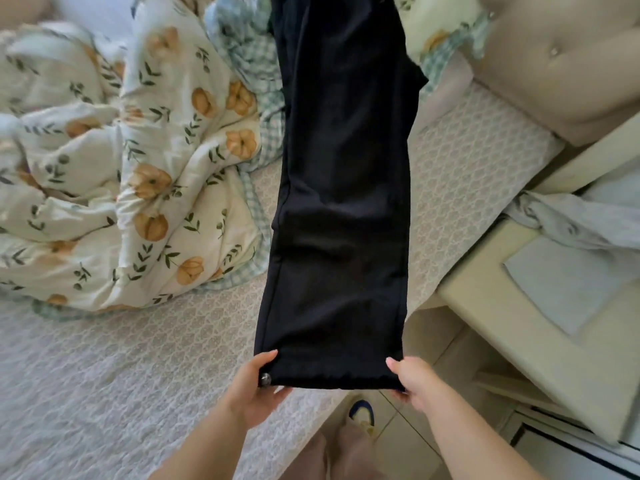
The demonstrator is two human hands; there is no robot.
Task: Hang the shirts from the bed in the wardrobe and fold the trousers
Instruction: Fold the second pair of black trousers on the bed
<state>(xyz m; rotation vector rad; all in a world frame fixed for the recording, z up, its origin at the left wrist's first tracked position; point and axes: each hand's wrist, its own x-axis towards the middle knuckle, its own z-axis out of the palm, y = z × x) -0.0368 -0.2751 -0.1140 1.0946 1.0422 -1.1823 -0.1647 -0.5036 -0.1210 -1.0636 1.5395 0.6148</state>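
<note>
Black trousers stretch lengthwise from the bottom centre up past the top edge of the head view, over the bed's right side. My left hand grips the near end at its left corner, beside a small metal button. My right hand grips the right corner of the same end. The far end of the trousers is out of view. The bed has a pale patterned cover.
A crumpled floral duvet with a checked lining fills the bed's left and middle. A beige padded headboard stands at upper right. A cream bedside table carries a grey cloth. Tiled floor and my slippered foot show below.
</note>
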